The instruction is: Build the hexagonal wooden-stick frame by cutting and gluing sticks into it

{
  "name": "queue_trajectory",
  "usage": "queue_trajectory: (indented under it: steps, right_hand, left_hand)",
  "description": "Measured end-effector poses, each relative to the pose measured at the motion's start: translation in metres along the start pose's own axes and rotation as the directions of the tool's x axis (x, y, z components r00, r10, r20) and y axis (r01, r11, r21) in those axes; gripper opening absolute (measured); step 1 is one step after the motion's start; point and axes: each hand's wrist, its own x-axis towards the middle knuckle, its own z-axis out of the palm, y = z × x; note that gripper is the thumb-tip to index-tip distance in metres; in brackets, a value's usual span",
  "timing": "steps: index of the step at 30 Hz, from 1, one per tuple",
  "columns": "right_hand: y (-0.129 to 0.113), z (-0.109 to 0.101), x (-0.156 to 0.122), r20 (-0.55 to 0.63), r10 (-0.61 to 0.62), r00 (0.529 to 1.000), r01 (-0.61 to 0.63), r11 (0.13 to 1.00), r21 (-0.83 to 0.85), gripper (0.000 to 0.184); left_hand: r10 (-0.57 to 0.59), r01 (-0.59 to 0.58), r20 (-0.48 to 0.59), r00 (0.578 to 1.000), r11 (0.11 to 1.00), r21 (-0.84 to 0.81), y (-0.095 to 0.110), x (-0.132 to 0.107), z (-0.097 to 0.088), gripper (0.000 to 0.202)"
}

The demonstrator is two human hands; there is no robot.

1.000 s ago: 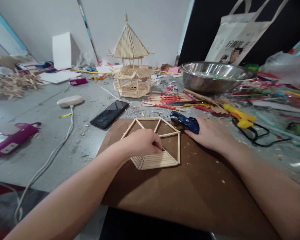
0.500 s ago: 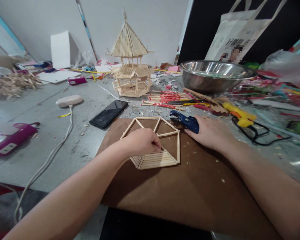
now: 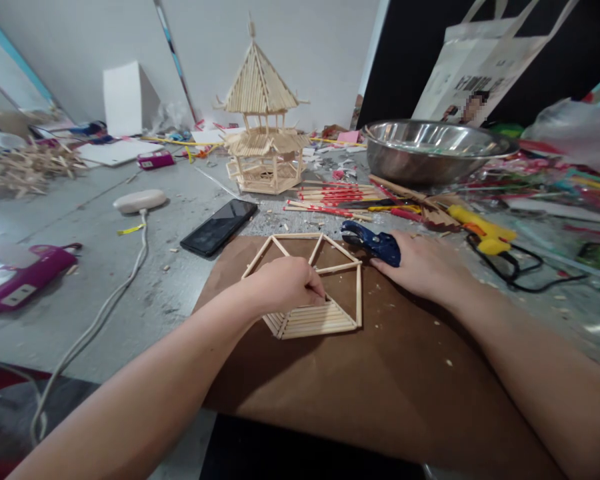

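A flat hexagonal frame of thin wooden sticks (image 3: 330,319) lies on a brown paper sheet (image 3: 380,380); one wedge of it is filled with sticks. My left hand (image 3: 285,285) rests on the frame with its fingers curled in a pinch at the filled wedge's top edge; what they pinch is hidden. My right hand (image 3: 423,265) lies to the right of the frame, fingers closed around blue-handled cutters (image 3: 373,242) on the table.
A finished stick pagoda (image 3: 263,127) stands behind, with a black phone (image 3: 219,227), red-and-white sticks (image 3: 333,198), a steel bowl (image 3: 430,150) and a yellow glue gun (image 3: 483,233) around it. A white cable (image 3: 105,313), magenta items and a stick pile (image 3: 25,167) lie left.
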Motion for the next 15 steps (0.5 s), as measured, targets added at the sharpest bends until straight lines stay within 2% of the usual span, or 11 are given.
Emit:
queue_trajectory:
  steps: [5,10,12,15]
  right_hand:
    - [0.0001,0.0004,0.0002,0.013,0.005,1.0,-0.005,1.0,-0.003,0.049]
    - [0.0007,-0.0004,0.0003,0.013,0.0,1.0,0.0,1.0,0.0,0.049]
    - [0.0011,-0.0001,0.0003,0.004,-0.003,1.0,0.003,1.0,0.002,0.049]
    - [0.0008,0.0004,0.0,-0.032,-0.006,0.999,0.007,1.0,0.023,0.047]
  left_hand:
    - [0.07,-0.068,0.07,0.995,0.997,-0.034,-0.0004,-0.0011,-0.0043,0.023]
    - [0.128,-0.122,0.083,0.988,0.99,-0.077,0.0021,-0.0029,-0.0074,0.026]
    - [0.127,-0.12,0.068,0.99,0.988,-0.1,0.0021,-0.0036,-0.0084,0.027]
    - [0.076,-0.078,-0.017,0.997,0.986,-0.144,0.0013,-0.0044,-0.0105,0.029]
